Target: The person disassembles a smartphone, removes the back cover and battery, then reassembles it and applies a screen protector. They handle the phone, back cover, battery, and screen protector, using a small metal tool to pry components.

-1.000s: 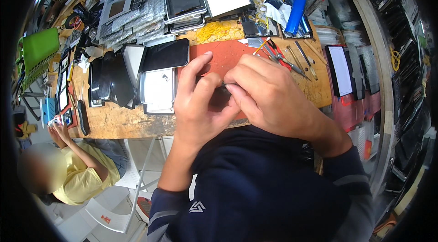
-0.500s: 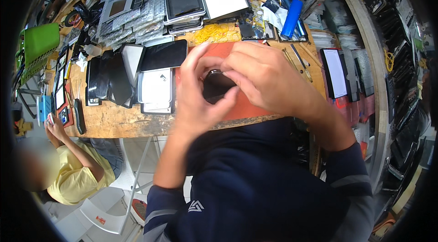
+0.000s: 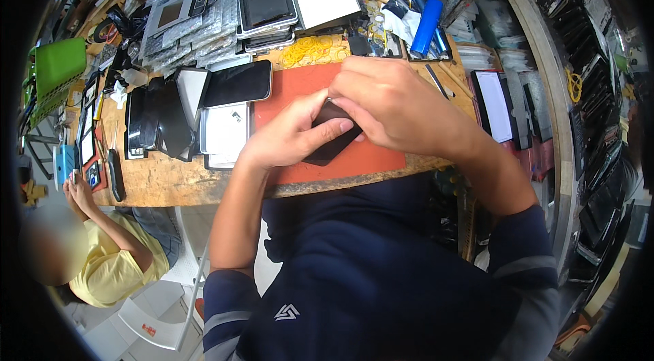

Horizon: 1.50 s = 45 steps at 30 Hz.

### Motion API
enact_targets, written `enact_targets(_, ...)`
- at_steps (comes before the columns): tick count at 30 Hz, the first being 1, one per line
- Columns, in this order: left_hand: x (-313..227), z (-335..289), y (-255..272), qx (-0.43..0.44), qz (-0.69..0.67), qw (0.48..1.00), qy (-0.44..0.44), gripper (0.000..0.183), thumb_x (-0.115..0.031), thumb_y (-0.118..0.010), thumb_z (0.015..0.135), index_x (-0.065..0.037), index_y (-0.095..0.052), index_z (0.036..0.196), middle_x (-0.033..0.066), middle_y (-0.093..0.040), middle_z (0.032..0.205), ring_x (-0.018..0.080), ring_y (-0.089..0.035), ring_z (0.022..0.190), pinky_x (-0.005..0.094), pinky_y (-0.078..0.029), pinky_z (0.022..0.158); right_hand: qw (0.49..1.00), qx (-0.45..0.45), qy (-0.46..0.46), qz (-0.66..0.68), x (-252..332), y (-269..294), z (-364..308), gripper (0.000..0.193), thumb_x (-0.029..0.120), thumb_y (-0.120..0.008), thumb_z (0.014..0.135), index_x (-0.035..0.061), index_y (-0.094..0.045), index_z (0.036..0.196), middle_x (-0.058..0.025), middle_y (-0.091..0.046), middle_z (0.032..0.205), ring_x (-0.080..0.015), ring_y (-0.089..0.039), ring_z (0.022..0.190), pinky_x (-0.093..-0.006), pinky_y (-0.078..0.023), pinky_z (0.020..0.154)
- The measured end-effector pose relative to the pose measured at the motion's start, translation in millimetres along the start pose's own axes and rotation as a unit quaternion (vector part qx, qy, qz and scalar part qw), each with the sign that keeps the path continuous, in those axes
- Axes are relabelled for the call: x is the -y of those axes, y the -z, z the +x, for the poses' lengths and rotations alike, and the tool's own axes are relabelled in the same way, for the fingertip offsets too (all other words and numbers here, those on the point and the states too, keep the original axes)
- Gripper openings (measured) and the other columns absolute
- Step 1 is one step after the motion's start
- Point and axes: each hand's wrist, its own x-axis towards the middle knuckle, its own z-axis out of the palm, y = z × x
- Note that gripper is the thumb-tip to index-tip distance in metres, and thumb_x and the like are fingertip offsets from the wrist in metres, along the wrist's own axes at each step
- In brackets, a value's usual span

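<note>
Flatter now, the left hand (image 3: 289,133) grips a flat black slab (image 3: 330,113); the right hand (image 3: 392,102) pinches (maybe working) its top edge; next needs steady holding.

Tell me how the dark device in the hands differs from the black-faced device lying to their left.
The dark device is held, with the thumb of the left hand across it; the black-faced device lies untouched.
The dark device slants, one corner toward the person; the black-faced device lies nearly crosswise.
The dark device is partly covered, while the black-faced device shows most of its face.
Both look flat and dark.
</note>
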Motion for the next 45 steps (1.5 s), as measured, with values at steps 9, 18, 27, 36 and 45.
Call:
enact_targets(9, 4.7, 6.9, -4.1, 0.008, 0.055, 0.998, -0.002, 0.034, -0.018, -0.072, 0.11, 0.003, -0.061, 0.134, 0.0091, -0.074, 0.122, 0.0139, -0.068, 0.115, 0.0325, -0.054, 0.101, 0.999, 0.039, 0.012, 0.009, -12.2, 12.0, 4.9, 0.01, 0.0, -0.073, 0.084, -0.0027, -0.063, 0.087, -0.0197, -0.068, 0.089, -0.0424, -0.071, 0.085, -0.0504, -0.058, 0.077)
enact_targets(18, 7.1, 14.5, -5.2, -0.012, 0.078, 0.996, 0.032, 0.04, -0.015, -0.073, 0.107, 0.001, -0.058, 0.141, 0.0141, -0.077, 0.122, 0.0213, -0.075, 0.113, 0.0377, -0.057, 0.101, 0.994, 0.065, 0.082, -0.042, -31.7, 13.9, 1.9, 0.016, 0.003, -0.078, 0.081, -0.0033, -0.068, 0.092, -0.0188, -0.071, 0.094, -0.0412, -0.073, 0.094, -0.0486, -0.059, 0.083)
enact_targets(27, 19.2, -3.3, -81.5, -0.222, 0.482, 0.846, 0.048, 0.087, -0.025, -0.093, 0.084, -0.004, -0.051, 0.158, 0.0198, -0.061, 0.137, 0.0411, -0.059, 0.127, 0.0497, -0.051, 0.107, 0.951, -0.094, -0.276, 0.104, -45.4, -32.9, -53.4, 0.011, 0.005, -0.071, 0.096, -0.0042, -0.073, 0.101, -0.019, -0.072, 0.088, -0.0353, -0.073, 0.077, -0.0446, -0.057, 0.071)
enact_targets(36, 6.8, -57.9, -35.3, -0.039, 0.459, 0.883, 0.093, 0.087, -0.033, -0.088, 0.083, -0.003, -0.056, 0.158, 0.0194, -0.055, 0.145, 0.0405, -0.05, 0.135, 0.0507, -0.036, 0.118, 0.928, -0.095, -0.345, 0.101, -1.7, -75.3, -88.4, 0.007, 0.004, -0.072, 0.095, -0.002, -0.068, 0.092, -0.0223, -0.072, 0.09, -0.0455, -0.071, 0.083, -0.0531, -0.055, 0.076)
enact_targets(45, 9.9, -55.2, -33.1, -0.027, 0.441, 0.892, 0.09, 0.08, -0.036, -0.081, 0.09, -0.001, -0.055, 0.158, 0.0212, -0.053, 0.141, 0.042, -0.049, 0.131, 0.0517, -0.036, 0.117, 0.929, -0.089, -0.343, 0.104, -7.7, -75.2, -80.9, 0.004, -0.001, -0.073, 0.096, -0.0023, -0.07, 0.093, -0.0105, -0.066, 0.079, -0.0198, -0.06, 0.061, -0.0348, -0.046, 0.058)
